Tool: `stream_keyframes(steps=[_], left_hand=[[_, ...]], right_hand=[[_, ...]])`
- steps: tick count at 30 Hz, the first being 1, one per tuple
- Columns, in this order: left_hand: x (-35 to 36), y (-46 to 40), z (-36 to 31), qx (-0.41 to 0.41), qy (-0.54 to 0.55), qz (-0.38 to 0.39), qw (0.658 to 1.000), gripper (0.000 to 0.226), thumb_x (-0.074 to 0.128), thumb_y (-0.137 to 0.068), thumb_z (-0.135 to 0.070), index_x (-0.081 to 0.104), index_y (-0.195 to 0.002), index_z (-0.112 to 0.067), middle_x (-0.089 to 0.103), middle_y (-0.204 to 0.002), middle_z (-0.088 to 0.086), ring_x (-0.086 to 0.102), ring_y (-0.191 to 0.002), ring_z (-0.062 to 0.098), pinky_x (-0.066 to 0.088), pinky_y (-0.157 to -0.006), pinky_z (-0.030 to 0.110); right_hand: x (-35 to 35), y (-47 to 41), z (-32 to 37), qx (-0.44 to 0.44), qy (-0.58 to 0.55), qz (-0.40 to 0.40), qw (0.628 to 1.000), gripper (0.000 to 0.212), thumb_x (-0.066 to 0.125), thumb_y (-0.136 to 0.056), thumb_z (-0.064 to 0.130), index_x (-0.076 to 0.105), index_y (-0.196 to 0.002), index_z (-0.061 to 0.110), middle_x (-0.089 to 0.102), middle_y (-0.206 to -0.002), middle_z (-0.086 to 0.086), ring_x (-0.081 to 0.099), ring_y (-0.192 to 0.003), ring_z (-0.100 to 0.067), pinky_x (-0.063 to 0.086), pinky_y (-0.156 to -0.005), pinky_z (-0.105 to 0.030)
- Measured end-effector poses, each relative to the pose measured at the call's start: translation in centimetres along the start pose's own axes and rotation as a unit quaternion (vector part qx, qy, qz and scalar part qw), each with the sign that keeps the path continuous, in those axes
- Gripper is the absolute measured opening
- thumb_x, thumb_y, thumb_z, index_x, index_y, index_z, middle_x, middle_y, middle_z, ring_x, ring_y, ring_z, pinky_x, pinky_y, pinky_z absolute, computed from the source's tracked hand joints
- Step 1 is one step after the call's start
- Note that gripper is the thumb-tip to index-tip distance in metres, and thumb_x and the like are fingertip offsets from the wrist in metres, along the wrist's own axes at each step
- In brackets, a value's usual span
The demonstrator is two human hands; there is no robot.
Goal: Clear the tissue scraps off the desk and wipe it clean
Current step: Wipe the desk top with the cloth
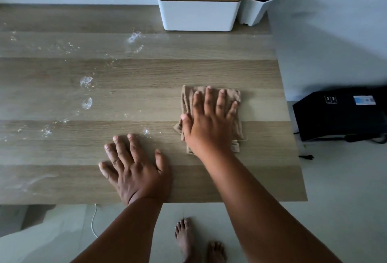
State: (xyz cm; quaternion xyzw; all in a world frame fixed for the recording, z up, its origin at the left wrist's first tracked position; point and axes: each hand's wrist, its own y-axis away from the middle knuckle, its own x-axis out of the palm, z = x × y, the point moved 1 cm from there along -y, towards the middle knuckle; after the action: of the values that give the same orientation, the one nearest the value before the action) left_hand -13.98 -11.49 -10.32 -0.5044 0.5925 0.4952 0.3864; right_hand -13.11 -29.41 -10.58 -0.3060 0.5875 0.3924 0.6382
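Across the left and middle of the desk (146, 70) lie scattered water droplets and wet patches (86, 81), running from the far left edge toward the centre, with faint smears near the front left corner; no tissue scraps are plainly visible on the surface, so the clearing part looks done and the wiping is what remains. The left hand (134, 170) lies flat on the bare wood near the front edge, fingers straight and spread, holding nothing, apparently bracing the body. Just to its right, the right hand (209, 120) presses palm-down on a folded beige cloth (188, 99), fingers extended and slightly fanned over it, thumb along the cloth's left edge; the forearm reaches in from the lower right at a slant. The cloth sits on the dry right portion of the desk, well apart from most of the wet marks. To wipe well, the cloth should probably sweep leftward in overlapping strokes with even, flat pressure, gathering the droplets rather than pushing them off the edge, and the bracing hand would need to lift out of the path. At the back right stand a white tissue box (199, 11) and, touching or just beside it, a potted plant (257, 5).
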Motion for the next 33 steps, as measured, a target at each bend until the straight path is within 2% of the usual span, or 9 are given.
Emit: stream_keyframes(steps=[3, 6, 8, 11, 16, 23, 27, 29, 33], left_hand=[[-0.1, 0.0, 0.0, 0.001, -0.005, 0.003, 1.000, 0.088, 0.022, -0.089, -0.062, 0.003, -0.165, -0.022, -0.009, -0.173, 0.006, -0.019, -0.158, 0.024, -0.008, -0.127, 0.055], [-0.2, 0.0, 0.0, 0.002, -0.001, 0.003, 1.000, 0.089, 0.021, -0.089, -0.063, 0.002, -0.165, -0.022, -0.010, -0.173, 0.006, -0.020, -0.158, 0.024, -0.008, -0.127, 0.055], [-0.1, 0.0, 0.1, 0.004, -0.003, 0.002, 1.000, 0.088, 0.020, -0.089, -0.064, 0.001, -0.165, -0.022, -0.011, -0.173, 0.006, -0.022, -0.157, 0.024, -0.009, -0.127, 0.055], [0.1, -0.1, 0.2, 0.006, -0.007, 0.003, 1.000, 0.088, 0.020, -0.090, -0.064, 0.001, -0.165, -0.022, -0.013, -0.173, 0.006, -0.024, -0.157, 0.024, -0.010, -0.126, 0.055], [0.3, -0.2, 0.4, 0.004, -0.010, 0.001, 1.000, 0.089, 0.022, -0.090, -0.065, 0.002, -0.165, -0.022, -0.011, -0.173, 0.006, -0.021, -0.157, 0.024, -0.010, -0.126, 0.055], [0.3, -0.2, 0.3, 0.004, -0.004, -0.011, 1.000, 0.090, 0.025, -0.087, -0.063, 0.009, -0.165, -0.021, -0.003, -0.174, 0.008, -0.015, -0.159, 0.024, -0.009, -0.127, 0.054], [0.2, -0.1, 0.2, -0.001, -0.006, -0.010, 1.000, 0.090, 0.025, -0.087, -0.063, 0.009, -0.165, -0.022, -0.003, -0.174, 0.007, -0.015, -0.159, 0.024, -0.008, -0.127, 0.054], [0.1, -0.1, 0.1, -0.003, -0.011, -0.008, 1.000, 0.090, 0.024, -0.087, -0.064, 0.007, -0.165, -0.022, -0.005, -0.174, 0.006, -0.016, -0.159, 0.024, -0.007, -0.127, 0.054], [0.0, 0.0, 0.0, 0.000, -0.009, -0.009, 1.000, 0.090, 0.024, -0.087, -0.063, 0.008, -0.165, -0.022, -0.004, -0.174, 0.006, -0.015, -0.159, 0.024, -0.006, -0.127, 0.054]], right_hand=[[0.5, 2.5, -0.9, -0.067, -0.007, -0.003, 0.998, 0.072, 0.033, -0.099, 0.059, 0.032, -0.160, 0.021, 0.016, -0.172, -0.011, 0.004, -0.158, -0.041, 0.007, -0.121, -0.068], [0.8, 4.8, -4.7, -0.119, 0.010, -0.002, 0.993, 0.077, 0.032, -0.098, 0.069, 0.028, -0.162, 0.026, 0.012, -0.173, -0.006, 0.004, -0.160, -0.034, 0.013, -0.123, -0.064], [0.5, 5.0, -7.8, -0.100, 0.014, 0.007, 0.995, 0.085, 0.027, -0.094, 0.082, 0.023, -0.162, 0.032, 0.006, -0.174, -0.004, 0.002, -0.160, -0.032, 0.016, -0.125, -0.061], [-0.6, 3.0, -10.5, -0.012, 0.023, 0.017, 1.000, 0.090, 0.022, -0.087, 0.091, 0.022, -0.161, 0.039, 0.006, -0.174, -0.002, 0.007, -0.159, -0.031, 0.021, -0.120, -0.060], [-0.7, -1.5, -5.9, 0.043, 0.028, 0.027, 0.998, 0.094, 0.024, -0.087, 0.083, 0.027, -0.161, 0.025, 0.012, -0.172, -0.015, 0.008, -0.157, -0.040, 0.008, -0.120, -0.070], [-0.2, 1.8, 0.1, -0.055, -0.023, 0.015, 0.998, 0.086, 0.029, -0.093, 0.075, 0.029, -0.161, 0.021, 0.010, -0.172, -0.015, -0.001, -0.158, -0.043, 0.004, -0.120, -0.070], [-1.1, 3.1, -2.8, -0.097, -0.106, 0.027, 0.989, 0.071, 0.024, -0.102, 0.067, 0.034, -0.159, 0.024, 0.013, -0.172, -0.008, 0.002, -0.160, -0.030, 0.010, -0.127, -0.058], [-1.8, 3.5, -5.9, -0.094, -0.127, 0.022, 0.987, 0.061, 0.027, -0.106, 0.058, 0.041, -0.154, 0.024, 0.018, -0.171, -0.004, 0.014, -0.159, -0.026, 0.018, -0.127, -0.052], [-2.4, 4.6, -12.3, -0.026, -0.106, -0.045, 0.993, 0.047, 0.040, -0.106, 0.038, 0.059, -0.141, 0.014, 0.042, -0.161, -0.009, 0.039, -0.148, -0.033, 0.032, -0.120, -0.056]])
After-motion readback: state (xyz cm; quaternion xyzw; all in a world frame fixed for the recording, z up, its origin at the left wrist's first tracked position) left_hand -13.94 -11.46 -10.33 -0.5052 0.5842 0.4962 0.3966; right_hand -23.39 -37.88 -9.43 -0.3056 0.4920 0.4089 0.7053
